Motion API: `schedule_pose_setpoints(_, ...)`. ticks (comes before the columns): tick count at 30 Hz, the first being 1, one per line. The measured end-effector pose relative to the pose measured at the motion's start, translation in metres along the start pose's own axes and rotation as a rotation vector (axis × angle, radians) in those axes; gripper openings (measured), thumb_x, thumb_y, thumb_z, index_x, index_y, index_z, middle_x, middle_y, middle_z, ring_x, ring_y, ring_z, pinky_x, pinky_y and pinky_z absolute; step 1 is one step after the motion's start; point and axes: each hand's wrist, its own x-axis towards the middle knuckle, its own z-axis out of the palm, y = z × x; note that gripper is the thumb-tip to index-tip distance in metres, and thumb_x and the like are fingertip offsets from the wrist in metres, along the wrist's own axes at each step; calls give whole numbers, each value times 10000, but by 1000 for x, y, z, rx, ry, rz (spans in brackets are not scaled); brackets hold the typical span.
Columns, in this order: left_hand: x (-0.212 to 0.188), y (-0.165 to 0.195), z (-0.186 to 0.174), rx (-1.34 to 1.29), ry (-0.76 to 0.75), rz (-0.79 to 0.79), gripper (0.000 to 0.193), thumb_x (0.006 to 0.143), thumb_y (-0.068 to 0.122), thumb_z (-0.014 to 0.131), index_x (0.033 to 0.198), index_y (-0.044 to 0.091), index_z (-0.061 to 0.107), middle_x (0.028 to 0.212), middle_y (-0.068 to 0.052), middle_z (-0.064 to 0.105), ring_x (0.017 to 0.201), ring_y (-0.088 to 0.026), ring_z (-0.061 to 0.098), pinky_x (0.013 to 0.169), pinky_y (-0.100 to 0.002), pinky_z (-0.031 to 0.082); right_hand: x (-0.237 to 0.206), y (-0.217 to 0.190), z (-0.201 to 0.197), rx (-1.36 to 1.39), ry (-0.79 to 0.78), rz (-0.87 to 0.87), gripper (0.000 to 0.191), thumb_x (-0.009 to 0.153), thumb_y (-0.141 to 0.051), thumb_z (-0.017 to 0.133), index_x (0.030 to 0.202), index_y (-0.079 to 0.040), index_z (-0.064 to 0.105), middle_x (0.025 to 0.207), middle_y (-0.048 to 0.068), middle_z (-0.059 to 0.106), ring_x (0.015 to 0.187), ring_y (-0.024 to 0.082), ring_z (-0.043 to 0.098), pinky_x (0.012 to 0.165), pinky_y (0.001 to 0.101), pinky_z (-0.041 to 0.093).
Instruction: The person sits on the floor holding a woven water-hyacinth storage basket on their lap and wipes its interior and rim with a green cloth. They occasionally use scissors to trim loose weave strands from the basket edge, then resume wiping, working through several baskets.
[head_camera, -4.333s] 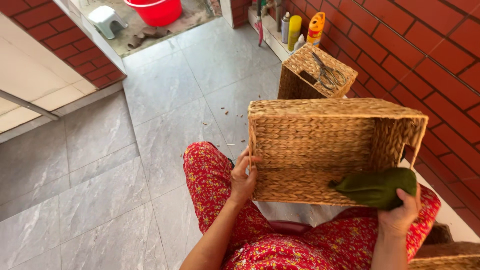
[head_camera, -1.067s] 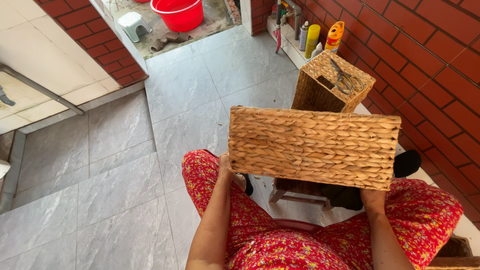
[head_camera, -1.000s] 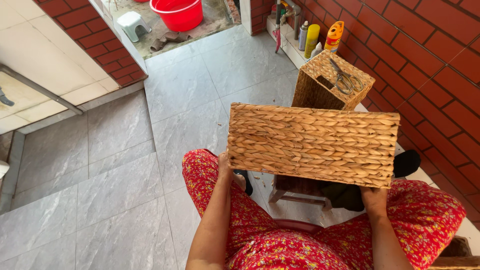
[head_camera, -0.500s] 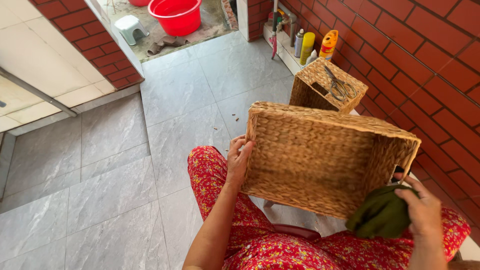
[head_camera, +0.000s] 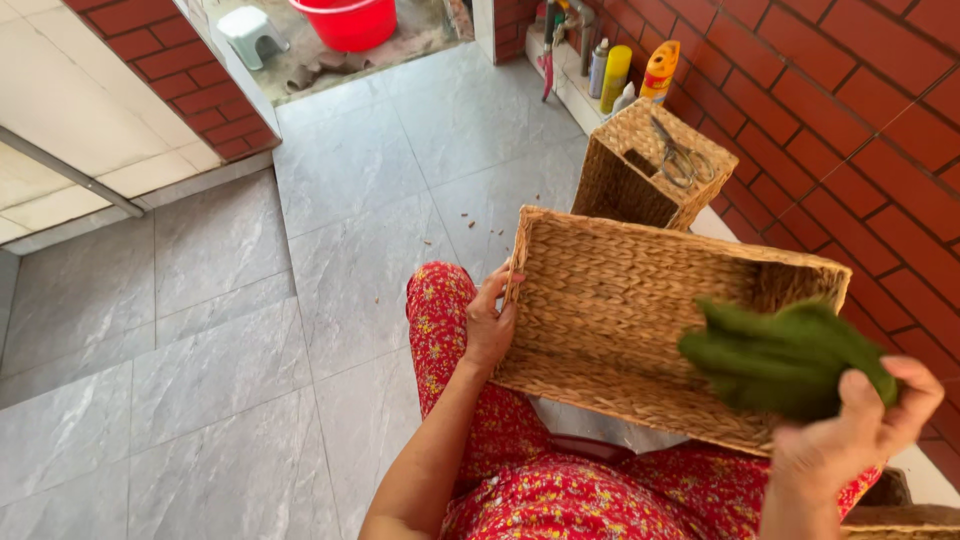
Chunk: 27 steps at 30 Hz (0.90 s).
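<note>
On her lap: woven basket (head_camera: 620, 310) tipped, opening toward her | left hand (head_camera: 488, 325) grip clamped on its left rim | right hand (head_camera: 855, 430) grip pinching green cloth (head_camera: 780, 355) at the opening.

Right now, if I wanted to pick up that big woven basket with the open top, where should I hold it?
Probably the short end rims of the woven basket, one hand from each side. The left hand already takes its grip on one end; the right hand holds a green cloth.
</note>
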Motion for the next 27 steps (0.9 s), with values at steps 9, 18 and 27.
schedule_pose_setpoints(9,10,1,6,-44,17,62,476,824,-154,536,1231,44,682,1437,-152,640,1328,-249,627,1050,-349,539,-56,179,131,-1054,-1000,-174,602,752,-213,784,1309,-123,576,1509,198,455,1432,407,374,1159,532,319)
schedule_pose_setpoints(18,1,5,10,-4,11,93,518,801,-145,521,1265,29,670,1448,-182,631,1393,-278,584,1145,-356,467,-41,223,112,-1366,-1382,-208,795,816,-261,736,1529,-272,385,1563,-7,430,1482,234,319,1184,513,278)
schedule_pose_setpoints(27,15,17,10,91,-44,126,543,780,-122,540,1280,49,663,1445,-198,627,1385,-311,591,1146,-358,465,63,212,-24,-1637,-837,-294,275,921,-102,621,1193,-119,664,1131,153,724,1052,314,706,845,406,585)
